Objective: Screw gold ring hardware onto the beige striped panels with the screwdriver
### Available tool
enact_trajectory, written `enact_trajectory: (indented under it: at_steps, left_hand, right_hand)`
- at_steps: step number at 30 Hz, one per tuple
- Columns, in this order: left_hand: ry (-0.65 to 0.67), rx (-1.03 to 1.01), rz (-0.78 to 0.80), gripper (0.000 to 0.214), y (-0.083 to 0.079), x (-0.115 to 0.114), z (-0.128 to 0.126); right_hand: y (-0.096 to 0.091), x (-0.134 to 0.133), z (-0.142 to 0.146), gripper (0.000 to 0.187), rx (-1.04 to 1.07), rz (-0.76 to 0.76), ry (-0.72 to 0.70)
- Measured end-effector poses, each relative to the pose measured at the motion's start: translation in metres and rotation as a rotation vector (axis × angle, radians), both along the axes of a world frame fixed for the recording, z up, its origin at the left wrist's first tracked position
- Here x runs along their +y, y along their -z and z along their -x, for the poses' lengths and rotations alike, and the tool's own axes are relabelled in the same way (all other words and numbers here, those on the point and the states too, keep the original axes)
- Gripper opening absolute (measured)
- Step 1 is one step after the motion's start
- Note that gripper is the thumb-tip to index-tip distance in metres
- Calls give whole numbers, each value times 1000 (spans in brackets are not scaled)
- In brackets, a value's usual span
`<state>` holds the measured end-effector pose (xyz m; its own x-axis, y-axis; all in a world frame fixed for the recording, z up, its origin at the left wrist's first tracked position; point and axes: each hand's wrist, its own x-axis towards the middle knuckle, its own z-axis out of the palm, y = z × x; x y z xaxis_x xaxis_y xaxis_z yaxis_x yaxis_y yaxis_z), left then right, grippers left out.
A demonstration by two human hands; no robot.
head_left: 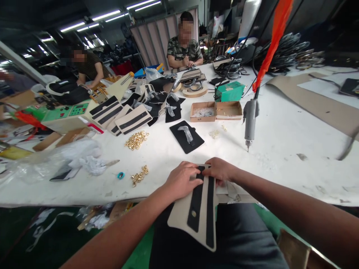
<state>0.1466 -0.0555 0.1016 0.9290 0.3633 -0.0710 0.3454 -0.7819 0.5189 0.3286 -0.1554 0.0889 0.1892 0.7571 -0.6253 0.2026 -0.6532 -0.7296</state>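
Note:
A beige panel with two black strips [202, 213] slants from the table's front edge down over my lap. Near the lower end of one strip sits a small gold round fitting [193, 213]. My left hand [183, 179] lies over the panel's left side, fingers bent onto its upper end. At the upper right, my right hand [220, 170] grips the panel's edge, its fingertips on the black strip. Part of the right fingers is hidden beneath the panel. Just beyond lies a black panel [186, 136] with a plastic-wrapped piece [186, 133] on top.
Gold metal fittings lie in a large pile [136, 140] and a small pile [139, 176], beside a blue ring [120, 175]. A grey electric screwdriver [250, 119] hangs at right. Cardboard boxes [203, 118], a green box [230, 91] and stacked panels [133, 118] stand farther back. A person [185, 48] sits opposite.

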Motion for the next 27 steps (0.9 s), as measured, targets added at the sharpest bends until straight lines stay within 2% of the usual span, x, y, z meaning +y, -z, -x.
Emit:
enact_trajectory:
  at_steps: [5, 14, 23, 27]
  left_hand:
    - [-124, -178, 54, 6, 19, 5, -7]
    - [-125, -264, -8, 15, 39, 3, 0]
    - [-143, -299, -40, 14, 44, 2, 0]
    - [-127, -290, -54, 14, 44, 3, 0]
  right_hand:
    - [-2, -2, 3, 7, -35, -41, 33]
    - [5, -3, 4, 12, -53, -54, 33]
    - [-4, -1, 6, 10, -72, -47, 15]
    - [-9, -1, 0, 11, -163, -79, -35]
